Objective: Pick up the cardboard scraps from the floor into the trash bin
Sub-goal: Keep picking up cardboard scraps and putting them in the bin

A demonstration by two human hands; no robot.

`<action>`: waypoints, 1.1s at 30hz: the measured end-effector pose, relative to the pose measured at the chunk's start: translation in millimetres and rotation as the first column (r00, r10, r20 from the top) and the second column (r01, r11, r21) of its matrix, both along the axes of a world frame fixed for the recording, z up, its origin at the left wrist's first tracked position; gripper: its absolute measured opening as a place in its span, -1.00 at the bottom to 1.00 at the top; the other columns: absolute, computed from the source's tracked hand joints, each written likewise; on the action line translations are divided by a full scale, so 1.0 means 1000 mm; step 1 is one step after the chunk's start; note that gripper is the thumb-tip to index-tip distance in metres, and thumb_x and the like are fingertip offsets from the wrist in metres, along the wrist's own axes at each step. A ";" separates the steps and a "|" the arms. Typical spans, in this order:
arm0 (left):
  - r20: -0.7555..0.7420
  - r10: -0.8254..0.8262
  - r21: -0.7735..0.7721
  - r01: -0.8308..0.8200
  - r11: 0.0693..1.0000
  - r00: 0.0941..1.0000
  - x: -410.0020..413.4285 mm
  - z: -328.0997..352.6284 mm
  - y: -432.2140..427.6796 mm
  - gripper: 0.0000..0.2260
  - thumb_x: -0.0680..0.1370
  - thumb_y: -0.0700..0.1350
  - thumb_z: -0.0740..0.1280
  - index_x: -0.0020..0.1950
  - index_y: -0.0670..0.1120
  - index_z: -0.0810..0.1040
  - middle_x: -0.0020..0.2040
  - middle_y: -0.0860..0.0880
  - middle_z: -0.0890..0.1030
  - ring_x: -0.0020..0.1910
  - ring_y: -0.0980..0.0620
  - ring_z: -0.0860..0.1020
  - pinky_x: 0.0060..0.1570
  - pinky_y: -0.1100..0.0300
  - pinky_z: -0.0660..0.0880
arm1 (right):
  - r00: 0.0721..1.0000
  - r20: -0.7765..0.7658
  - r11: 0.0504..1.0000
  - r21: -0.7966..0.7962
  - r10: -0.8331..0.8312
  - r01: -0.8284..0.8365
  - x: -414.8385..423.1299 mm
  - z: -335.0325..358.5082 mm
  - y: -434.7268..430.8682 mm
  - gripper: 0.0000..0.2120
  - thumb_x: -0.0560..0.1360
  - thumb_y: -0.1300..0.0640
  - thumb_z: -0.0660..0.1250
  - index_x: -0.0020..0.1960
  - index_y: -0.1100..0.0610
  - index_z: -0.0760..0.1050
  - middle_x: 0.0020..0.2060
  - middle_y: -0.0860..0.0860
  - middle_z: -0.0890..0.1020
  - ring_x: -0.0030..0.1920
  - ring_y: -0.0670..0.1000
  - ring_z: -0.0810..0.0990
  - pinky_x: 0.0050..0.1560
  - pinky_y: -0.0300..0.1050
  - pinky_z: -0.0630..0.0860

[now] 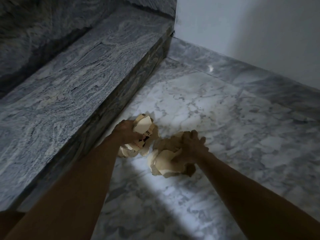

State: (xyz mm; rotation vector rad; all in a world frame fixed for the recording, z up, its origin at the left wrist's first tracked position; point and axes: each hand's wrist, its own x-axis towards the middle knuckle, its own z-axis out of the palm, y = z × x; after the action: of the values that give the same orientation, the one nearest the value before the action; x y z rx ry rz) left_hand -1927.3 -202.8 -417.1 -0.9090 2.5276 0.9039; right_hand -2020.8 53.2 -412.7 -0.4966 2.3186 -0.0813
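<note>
Left hand (125, 131) grips printed cardboard scraps (144, 126) beside the granite step (69, 84). At its 4 o'clock, the right hand (191, 147) lies over a crumpled scrap pile (164, 161) on the marble floor (216, 110); I cannot tell whether it grips. The scraps look light and stiff, best bunched at the folds.

Arms outstretched, left hand (127, 131) gripping scraps (144, 125), right hand (192, 146) — seemingly — fingers spread
</note>
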 end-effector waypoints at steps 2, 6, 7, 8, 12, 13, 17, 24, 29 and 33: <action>0.012 -0.009 -0.023 0.009 1.000 1.000 0.000 -0.001 0.000 -0.48 0.31 0.11 0.57 0.22 -0.01 0.59 0.07 -0.07 0.64 -0.02 -0.03 0.58 -0.02 0.11 0.57 | 0.997 -0.076 0.999 -0.032 -0.008 0.006 0.002 0.003 -0.003 0.28 -0.02 -0.25 0.63 0.48 -0.06 -0.06 0.34 0.08 0.16 0.36 0.32 0.23 0.20 0.31 0.42; 0.001 0.016 -0.024 -0.016 1.000 1.000 0.003 -0.005 0.001 -0.47 0.31 0.13 0.56 0.23 0.03 0.58 0.06 -0.04 0.63 -0.06 -0.01 0.54 -0.09 0.17 0.49 | 0.999 0.014 0.998 -0.040 -0.049 0.049 -0.008 0.004 -0.008 0.25 0.00 -0.19 0.67 0.46 -0.03 0.00 0.29 0.11 0.28 0.34 0.28 0.36 0.22 0.25 0.44; -0.001 0.025 -0.014 -0.025 1.000 1.000 0.004 -0.006 0.001 -0.46 0.31 0.14 0.56 0.24 0.05 0.57 0.05 -0.02 0.61 -0.06 0.01 0.53 -0.11 0.18 0.47 | 0.999 0.034 0.998 -0.046 -0.039 0.041 -0.010 0.004 -0.010 0.21 0.01 -0.20 0.68 0.45 0.02 0.06 0.28 0.12 0.30 0.33 0.28 0.39 0.22 0.20 0.46; -0.002 0.033 -0.006 -0.033 0.999 0.999 0.005 -0.007 0.002 -0.45 0.31 0.16 0.55 0.26 0.07 0.56 0.04 0.00 0.60 -0.06 0.01 0.52 -0.11 0.18 0.46 | 0.999 0.046 0.998 -0.056 -0.027 0.030 -0.011 0.004 -0.011 0.17 0.02 -0.20 0.68 0.43 0.05 0.12 0.27 0.12 0.33 0.32 0.27 0.41 0.21 0.15 0.48; -0.001 0.058 0.006 -0.058 0.998 0.998 0.011 -0.009 0.003 -0.42 0.31 0.18 0.53 0.29 0.08 0.53 0.11 -0.01 0.61 -0.01 0.02 0.54 0.00 0.13 0.54 | 1.000 0.006 0.997 -0.077 0.017 -0.016 -0.012 0.003 -0.015 0.01 0.02 -0.24 0.64 0.33 0.05 0.31 0.20 0.06 0.49 0.25 0.16 0.52 0.10 -0.02 0.51; -0.003 0.063 0.003 -0.063 0.998 0.998 0.012 -0.009 0.004 -0.40 0.31 0.19 0.53 0.30 0.07 0.52 0.13 -0.02 0.61 0.01 0.00 0.54 0.02 0.12 0.54 | 1.000 0.007 0.996 -0.086 0.017 -0.016 -0.012 0.002 -0.014 0.01 -0.03 -0.27 0.62 0.31 0.04 0.36 0.17 0.03 0.54 0.21 0.13 0.55 0.07 -0.04 0.54; -0.031 0.141 0.076 -0.138 0.987 0.990 0.021 -0.010 0.006 -0.38 0.31 0.20 0.54 0.29 -0.01 0.52 0.07 -0.01 0.61 0.04 -0.03 0.57 -0.02 0.13 0.53 | 0.997 0.071 0.986 -0.169 0.015 -0.003 -0.011 -0.003 -0.008 -0.07 -0.13 -0.33 0.60 0.19 -0.04 0.55 0.03 -0.05 0.66 0.04 -0.01 0.65 -0.04 -0.11 0.64; -0.140 0.288 0.266 -0.244 0.933 0.947 0.028 0.003 -0.005 -0.51 0.28 0.24 0.55 0.04 -0.05 0.67 -0.10 -0.04 0.72 -0.07 -0.05 0.68 -0.05 0.00 0.64 | 0.912 0.301 0.817 -0.424 -0.280 0.391 -0.051 0.030 0.036 -0.34 0.04 -0.01 0.74 0.11 0.03 0.65 0.02 -0.04 0.70 0.05 -0.01 0.67 0.00 0.05 0.67; -0.167 0.296 0.342 -0.226 0.912 0.941 0.001 0.025 0.007 -0.43 0.18 0.30 0.54 0.00 -0.08 0.68 -0.11 -0.06 0.72 -0.08 -0.07 0.68 -0.03 -0.02 0.64 | 0.784 0.447 0.601 -0.506 -0.431 0.619 -0.069 0.051 0.054 -0.28 -0.03 -0.04 0.75 0.09 0.04 0.65 -0.04 -0.02 0.73 -0.04 0.01 0.71 -0.03 0.02 0.68; -0.189 0.281 0.437 -0.175 0.882 0.941 -0.028 0.037 0.050 -0.54 0.31 0.16 0.58 0.04 -0.11 0.67 -0.07 -0.03 0.72 -0.07 0.00 0.68 -0.03 0.08 0.63 | 0.684 0.576 0.453 -0.514 -0.448 0.729 -0.060 0.065 0.064 -0.32 0.01 0.00 0.74 0.10 0.10 0.67 -0.03 0.04 0.74 -0.01 0.08 0.72 0.04 0.10 0.66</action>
State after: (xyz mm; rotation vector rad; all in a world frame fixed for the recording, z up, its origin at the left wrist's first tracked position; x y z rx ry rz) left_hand -1955.1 -153.3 -380.0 -1.0178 2.2985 1.6491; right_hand -2080.7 117.4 -347.8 0.0501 1.8856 -1.3811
